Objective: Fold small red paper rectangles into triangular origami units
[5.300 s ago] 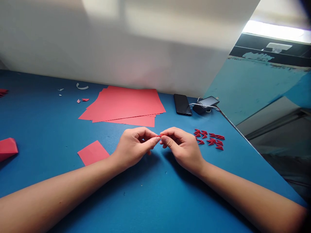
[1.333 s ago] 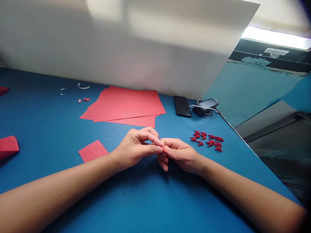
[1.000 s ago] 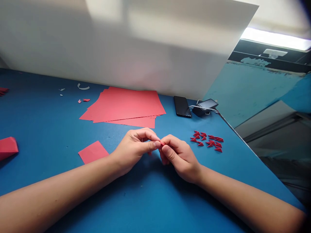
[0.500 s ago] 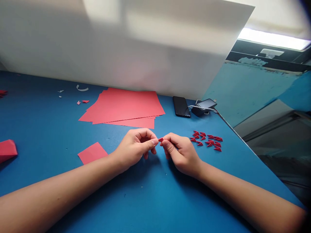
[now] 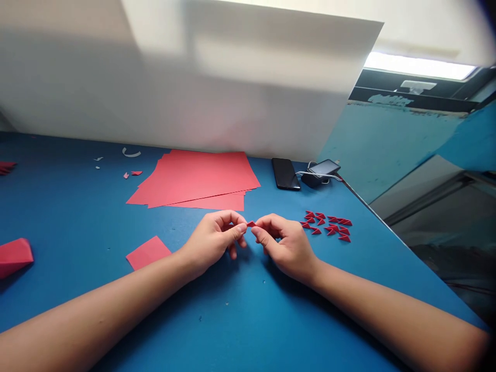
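Between my two hands, just above the blue table, is a small folded red paper piece [image 5: 251, 224]. My left hand [image 5: 217, 235] pinches its left end between thumb and forefinger. The thumb and forefinger of my right hand [image 5: 289, 245] close on its right end. To the right of that hand lie several small folded red paper triangles [image 5: 331, 226] in a loose group. A square of red paper [image 5: 148, 252] lies beside my left forearm, which covers its lower right part.
Beyond my hands, red paper sheets [image 5: 201, 175] lie fanned in a stack. A black phone [image 5: 285, 173] and a second device with a white cable [image 5: 324, 168] are at the back right. Paper scraps [image 5: 132, 153] lie back left, and a folded red paper form [image 5: 15, 257] sits at far left.
The right thumb and fingers have shifted on the paper piece, and the left hand now pinches its left end. The whole view has tilted slightly upward.
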Demonstrator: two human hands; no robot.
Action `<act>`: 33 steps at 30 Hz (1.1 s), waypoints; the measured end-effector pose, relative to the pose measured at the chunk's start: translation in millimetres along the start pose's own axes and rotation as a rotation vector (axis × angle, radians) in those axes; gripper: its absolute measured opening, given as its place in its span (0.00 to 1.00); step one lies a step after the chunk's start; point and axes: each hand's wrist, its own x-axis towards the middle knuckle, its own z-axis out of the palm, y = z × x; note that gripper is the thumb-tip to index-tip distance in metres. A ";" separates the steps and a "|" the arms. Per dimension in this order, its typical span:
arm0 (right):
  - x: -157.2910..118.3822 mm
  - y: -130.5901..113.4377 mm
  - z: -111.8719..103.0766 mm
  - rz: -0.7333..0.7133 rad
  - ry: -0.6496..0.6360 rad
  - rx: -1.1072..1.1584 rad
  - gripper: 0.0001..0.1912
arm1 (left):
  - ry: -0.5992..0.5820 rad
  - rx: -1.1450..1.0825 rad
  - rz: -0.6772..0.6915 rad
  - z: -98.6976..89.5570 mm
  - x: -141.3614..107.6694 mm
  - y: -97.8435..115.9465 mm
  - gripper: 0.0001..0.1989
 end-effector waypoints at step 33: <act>13.5 -15.1 23.0 0.245 0.279 0.016 0.08 | -0.004 -0.062 0.032 -9.0 9.6 -7.3 0.18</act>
